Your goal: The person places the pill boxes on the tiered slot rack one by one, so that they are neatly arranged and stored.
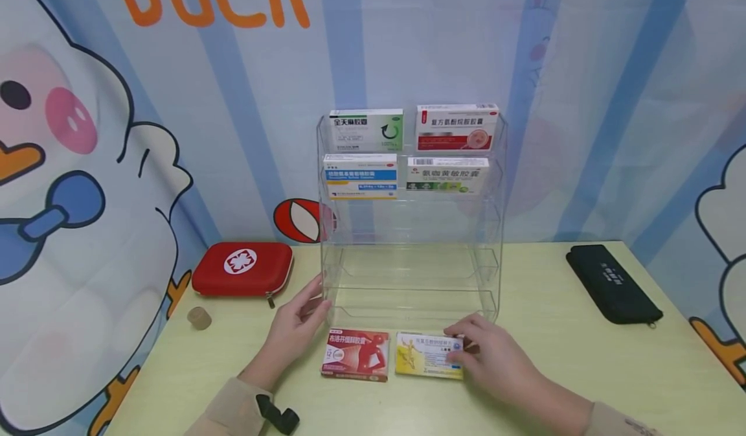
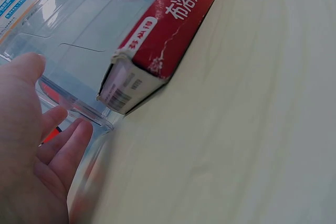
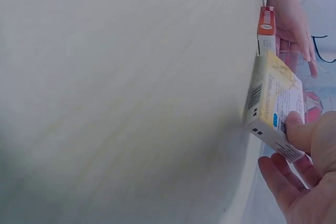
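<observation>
My right hand (image 1: 495, 358) pinches the right end of a yellow and white medicine box (image 1: 428, 356), thumb on its printed face. In the right wrist view the box (image 3: 281, 103) is tilted, one end lifted toward the hand. My left hand (image 1: 294, 329) is at the lower left side of a clear acrylic display rack (image 1: 408, 300), fingers fairly straight; contact is hard to tell. A red medicine box (image 1: 354, 356) lies flat in front of the rack, right of the left hand (image 2: 47, 145).
Upper tiers hold a green and white box (image 1: 366, 131), a red and white box (image 1: 457, 129), a blue-striped box (image 1: 361, 175) and another white box (image 1: 447, 175). A red zip case (image 1: 241, 271) and a cork-like stub (image 1: 199, 318) are left; a black pouch (image 1: 614, 286) is right.
</observation>
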`<state>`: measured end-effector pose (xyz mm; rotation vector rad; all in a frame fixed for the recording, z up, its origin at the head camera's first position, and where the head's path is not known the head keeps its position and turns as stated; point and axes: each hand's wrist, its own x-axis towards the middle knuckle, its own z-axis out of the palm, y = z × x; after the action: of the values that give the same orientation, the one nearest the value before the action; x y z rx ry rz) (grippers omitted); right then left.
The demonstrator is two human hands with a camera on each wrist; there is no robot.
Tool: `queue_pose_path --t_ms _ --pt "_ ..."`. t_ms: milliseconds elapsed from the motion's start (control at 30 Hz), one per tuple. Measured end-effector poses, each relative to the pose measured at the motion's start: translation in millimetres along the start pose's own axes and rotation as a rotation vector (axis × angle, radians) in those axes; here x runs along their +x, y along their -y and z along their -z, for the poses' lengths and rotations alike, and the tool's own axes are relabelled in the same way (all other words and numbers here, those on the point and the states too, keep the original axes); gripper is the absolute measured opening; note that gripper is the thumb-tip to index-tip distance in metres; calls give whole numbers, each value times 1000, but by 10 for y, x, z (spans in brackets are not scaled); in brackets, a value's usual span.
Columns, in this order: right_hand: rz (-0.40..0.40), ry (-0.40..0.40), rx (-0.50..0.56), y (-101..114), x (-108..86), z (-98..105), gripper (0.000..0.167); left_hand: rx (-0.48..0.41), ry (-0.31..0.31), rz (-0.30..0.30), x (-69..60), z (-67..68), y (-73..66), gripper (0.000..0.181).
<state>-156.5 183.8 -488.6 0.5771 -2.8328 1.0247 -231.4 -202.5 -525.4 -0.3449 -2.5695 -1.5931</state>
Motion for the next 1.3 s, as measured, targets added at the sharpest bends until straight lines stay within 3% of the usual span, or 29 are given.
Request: queue_pose_path --t_ms 233,600,833,1300 --pt "14 -43 96 48 78 105 20 -19 -1 -12 -5 7 4 64" --pt "169 -224 104 206 257 270 25 -5 2 10 -4 -3 -11 64" --pt "273 -360 64 328 518 451 26 12 7 24 0 3 -16 64" --pt "269 -481 133 663 1150 631 23 8 4 -2 3 11 25 65"
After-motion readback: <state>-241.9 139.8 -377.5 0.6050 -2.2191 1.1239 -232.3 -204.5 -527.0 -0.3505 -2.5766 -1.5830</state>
